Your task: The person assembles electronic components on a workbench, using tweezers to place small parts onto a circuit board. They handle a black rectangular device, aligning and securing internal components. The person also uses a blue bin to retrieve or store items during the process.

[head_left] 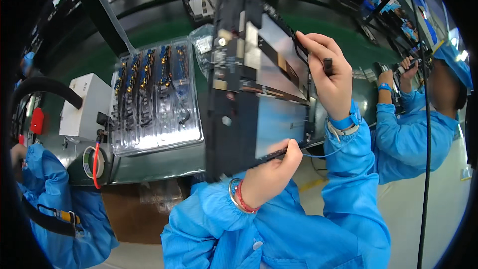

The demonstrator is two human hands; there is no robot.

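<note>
Both my hands hold up a flat black electronic device chassis (231,134), tilted on edge over the bench front. Its inner side shows a circuit board and large silvery panels, partly smeared by motion. My left hand (271,177) is closed on its lower edge, thumb over the rim. At the upper right edge, my right hand (331,72) grips the frame with thumb and fingers. A small black piece (327,66) sticks out between the right fingers, perhaps a cable end; its kind is unclear. Next to the device lies a clear plastic tray (191,137) of blue-tipped black cables.
A white box (87,104), a tape roll (94,162) and a red cord (96,169) are left on the green bench (149,172). A clear bag (201,45) lies behind the tray. Co-workers in blue sit right (408,134) and left (50,199). A black cable (426,159) hangs right.
</note>
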